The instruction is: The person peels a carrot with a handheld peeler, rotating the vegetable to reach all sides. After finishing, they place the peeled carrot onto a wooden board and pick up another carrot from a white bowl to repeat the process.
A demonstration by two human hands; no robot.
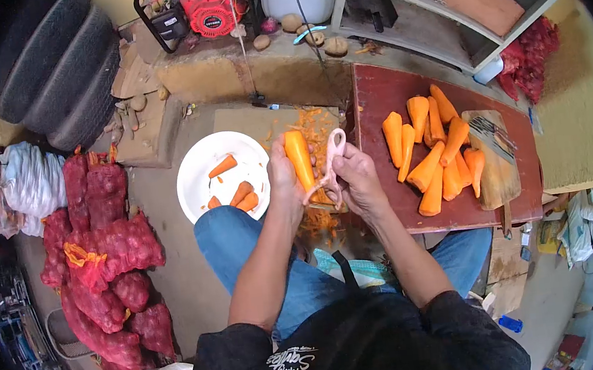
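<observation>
In the middle of the head view, my left hand (283, 179) is closed around a peeled carrot (299, 157), held upright with its thick end away from me. Close on its right, my right hand (359, 180) grips a pale pink peeler (330, 170), whose head sits beside the carrot's lower part; whether it touches cannot be made out. Orange peelings (320, 220) lie on the ground below my hands. To the left stands a white basin (192, 190) with several unpeeled carrots (222, 166) in it. Several peeled carrots (426, 168) are piled on the red table at right.
The red table (387, 223) also bears a wooden board (505, 188). Red net sacks of onions (112, 255) stand at left below stacked tyres (53, 73). A red engine (212, 13) and a grey shelf (434, 48) line the far side, with potatoes (336, 46) on a ledge.
</observation>
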